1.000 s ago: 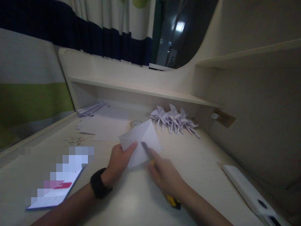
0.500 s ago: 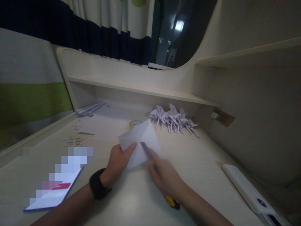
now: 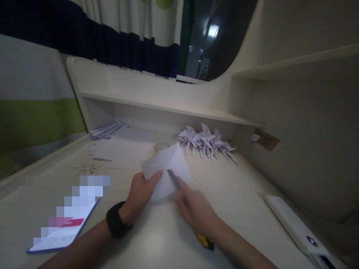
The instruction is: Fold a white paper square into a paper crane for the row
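Note:
My left hand grips a creased square of white paper at its left edge, thumb on top. My right hand is closed around a yellow and black utility knife. The dark blade lies over the paper, its tip near the middle where the creases meet. Whether the blade has gone through the paper I cannot tell. Beyond the square, partly covered by it, is a roll of tape. Several white paper pinwheels with paper sticks lie behind it to the right.
White paper sheets and rolled or folded paper strips lie at the back left. Small pale sticks are scattered nearer. A tablet-like screen, partly blurred out, is at the left. A long white device stands along the right wall.
Almost nothing differs. The view has shifted very slightly; both hands, the paper and the knife keep their places.

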A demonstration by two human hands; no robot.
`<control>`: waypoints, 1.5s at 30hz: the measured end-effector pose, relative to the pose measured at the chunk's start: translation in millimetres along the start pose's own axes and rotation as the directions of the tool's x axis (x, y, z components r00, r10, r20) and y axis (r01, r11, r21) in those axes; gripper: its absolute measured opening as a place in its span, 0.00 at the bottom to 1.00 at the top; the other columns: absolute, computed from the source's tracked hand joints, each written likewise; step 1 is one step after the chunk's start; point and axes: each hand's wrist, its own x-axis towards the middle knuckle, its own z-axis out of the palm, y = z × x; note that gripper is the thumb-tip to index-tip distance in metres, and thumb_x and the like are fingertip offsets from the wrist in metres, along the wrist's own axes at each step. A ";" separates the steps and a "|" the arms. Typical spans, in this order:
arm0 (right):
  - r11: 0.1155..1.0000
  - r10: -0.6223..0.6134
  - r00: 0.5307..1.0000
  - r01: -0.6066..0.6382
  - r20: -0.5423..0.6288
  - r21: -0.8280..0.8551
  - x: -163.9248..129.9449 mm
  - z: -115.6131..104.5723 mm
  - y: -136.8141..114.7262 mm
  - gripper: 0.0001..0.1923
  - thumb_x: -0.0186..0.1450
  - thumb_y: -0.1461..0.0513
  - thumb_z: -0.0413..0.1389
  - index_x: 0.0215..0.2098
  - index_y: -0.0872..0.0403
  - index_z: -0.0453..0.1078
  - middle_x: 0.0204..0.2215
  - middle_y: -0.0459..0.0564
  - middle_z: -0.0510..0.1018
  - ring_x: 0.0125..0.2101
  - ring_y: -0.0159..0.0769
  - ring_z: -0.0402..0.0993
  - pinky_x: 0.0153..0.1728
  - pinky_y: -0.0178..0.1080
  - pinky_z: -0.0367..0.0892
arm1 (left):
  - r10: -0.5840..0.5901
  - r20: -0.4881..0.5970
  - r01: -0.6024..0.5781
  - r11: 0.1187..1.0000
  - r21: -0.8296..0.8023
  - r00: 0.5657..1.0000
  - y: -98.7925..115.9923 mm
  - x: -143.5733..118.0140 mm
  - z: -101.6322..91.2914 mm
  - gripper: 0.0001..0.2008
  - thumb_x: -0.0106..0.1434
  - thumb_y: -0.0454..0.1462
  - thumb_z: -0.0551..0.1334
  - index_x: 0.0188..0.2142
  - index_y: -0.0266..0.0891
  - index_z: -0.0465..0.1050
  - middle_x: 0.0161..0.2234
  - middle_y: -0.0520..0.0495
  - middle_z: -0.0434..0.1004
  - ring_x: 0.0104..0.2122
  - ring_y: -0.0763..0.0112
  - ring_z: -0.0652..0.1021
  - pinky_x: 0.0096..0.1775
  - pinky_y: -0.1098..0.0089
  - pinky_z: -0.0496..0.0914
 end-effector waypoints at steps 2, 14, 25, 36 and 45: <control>1.000 -0.004 1.000 0.004 -0.003 0.000 -0.4 -0.3 -0.4 0.30 0.67 0.62 0.45 0.66 0.54 0.43 0.31 0.51 0.77 0.28 0.37 0.73 0.30 0.35 0.64 | -0.006 0.001 0.006 1.000 0.006 1.000 -1.2 0.2 0.0 0.17 0.56 0.45 0.64 0.35 0.30 0.78 0.32 0.40 0.82 0.32 0.58 0.81 0.29 0.68 0.74; 1.000 -0.004 1.000 0.004 0.013 -0.009 -0.4 -1.4 -0.5 0.32 0.67 0.62 0.44 0.67 0.53 0.40 0.32 0.52 0.78 0.31 0.40 0.75 0.33 0.38 0.66 | 0.164 0.017 -0.165 0.980 0.116 0.986 -1.6 -2.9 -1.1 0.15 0.57 0.45 0.63 0.30 0.34 0.79 0.28 0.45 0.82 0.31 0.58 0.80 0.31 0.68 0.73; 0.930 0.024 0.997 -0.048 0.069 0.364 2.5 -4.9 -3.0 0.26 0.67 0.58 0.46 0.63 0.47 0.52 0.23 0.41 0.74 0.17 0.30 0.67 0.21 0.33 0.64 | 0.453 0.114 -0.465 0.837 0.288 0.884 -11.4 -5.6 -1.8 0.15 0.62 0.41 0.58 0.46 0.41 0.77 0.44 0.48 0.80 0.43 0.60 0.79 0.46 0.69 0.71; 0.944 -0.027 1.000 0.030 0.016 -0.328 4.1 -0.9 12.2 0.33 0.65 0.65 0.48 0.66 0.49 0.44 0.36 0.57 0.79 0.32 0.44 0.76 0.34 0.43 0.68 | 0.529 0.181 -0.548 0.706 0.449 0.829 -15.7 -3.2 -1.7 0.18 0.66 0.41 0.53 0.50 0.37 0.74 0.47 0.44 0.78 0.44 0.61 0.79 0.48 0.68 0.70; 0.824 0.013 0.990 -0.091 0.143 0.560 6.5 -13.2 -5.8 0.24 0.68 0.51 0.45 0.58 0.53 0.59 0.23 0.44 0.74 0.17 0.31 0.70 0.19 0.33 0.65 | 0.720 0.268 -0.755 0.525 0.392 0.640 -24.3 0.3 -5.9 0.23 0.59 0.30 0.55 0.54 0.35 0.69 0.51 0.41 0.74 0.49 0.63 0.76 0.51 0.67 0.68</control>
